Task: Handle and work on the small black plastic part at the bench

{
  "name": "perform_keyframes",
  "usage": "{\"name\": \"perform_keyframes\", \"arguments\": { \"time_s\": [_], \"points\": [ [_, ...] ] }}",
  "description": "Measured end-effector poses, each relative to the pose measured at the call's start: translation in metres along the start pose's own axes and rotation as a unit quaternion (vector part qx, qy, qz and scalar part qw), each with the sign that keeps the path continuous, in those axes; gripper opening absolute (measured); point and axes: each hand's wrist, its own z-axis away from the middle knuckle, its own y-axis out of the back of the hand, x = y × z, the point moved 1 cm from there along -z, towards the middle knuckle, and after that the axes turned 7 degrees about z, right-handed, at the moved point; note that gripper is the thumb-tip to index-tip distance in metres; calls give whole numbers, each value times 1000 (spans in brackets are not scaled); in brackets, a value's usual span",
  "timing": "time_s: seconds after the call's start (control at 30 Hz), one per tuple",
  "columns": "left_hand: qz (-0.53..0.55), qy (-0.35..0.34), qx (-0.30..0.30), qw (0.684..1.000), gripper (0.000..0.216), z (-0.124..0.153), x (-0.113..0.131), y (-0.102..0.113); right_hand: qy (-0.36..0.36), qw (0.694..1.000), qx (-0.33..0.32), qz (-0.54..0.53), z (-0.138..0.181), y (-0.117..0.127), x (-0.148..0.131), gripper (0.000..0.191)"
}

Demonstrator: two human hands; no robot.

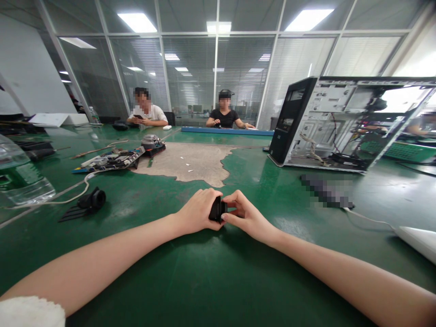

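Both my hands meet at the middle of the green table [211, 281]. My left hand [199, 211] is curled around a small black boxy part [217, 210], fingers wrapped over its top. My right hand [245, 216] pinches the same part from the right with thumb and fingers. The part sits just above the table surface between the two hands. Most of it is hidden by my fingers.
An open computer case [344, 122] lies on its side at the right. A motherboard [112, 160] and a fan unit [153, 144] lie at the left, with a black cable part [91, 200] and a clear plastic container [20, 175]. Two people sit at the far side.
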Motion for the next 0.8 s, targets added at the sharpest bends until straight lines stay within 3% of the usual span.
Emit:
{"name": "perform_keyframes", "arguments": {
  "time_s": [0.2, 0.43, 0.5, 0.67, 0.8],
  "points": [
    [18, 39, -6, 999, 53, -1, -1, 2, -12, 995, 82, 58, -1, 3, 5, 24],
    [110, 193, -29, 975, 53, -1, -14, 5, -79, 983, 132, 97, -3, 7, 10, 30],
    [103, 176, -24, 979, 53, -1, -11, 5, -78, 987, 126, 56, -5, 6, 9, 30],
    [35, 38, -14, 999, 50, -1, 8, 2, -72, 996, 17, -57, -6, 2, 0, 32],
    [21, 16, -3, 1000, 47, 0, 10, -2, -64, 996, 19, -60, -5, 1, -2, 32]
  ]
}}
